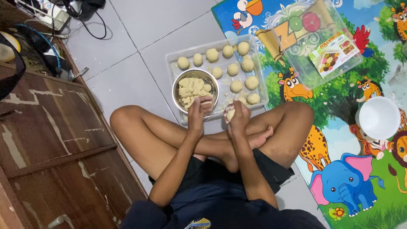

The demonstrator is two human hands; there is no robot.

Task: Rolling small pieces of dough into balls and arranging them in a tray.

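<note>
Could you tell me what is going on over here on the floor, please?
A person sits cross-legged on the tiled floor. The right hand cups a dough ball; the left hand rests at the rim of a metal bowl of dough pieces. The bowl stands in a clear tray that holds about a dozen rolled balls.

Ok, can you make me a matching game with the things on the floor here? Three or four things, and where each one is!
Things:
1. metal bowl
2. dough balls
3. white bowl
4. dough piece

Places:
A. on the animal mat
B. in the right hand
C. at the clear tray's near left corner
D. in rows across the tray

Pairs: 1-C, 2-D, 3-A, 4-B
</note>
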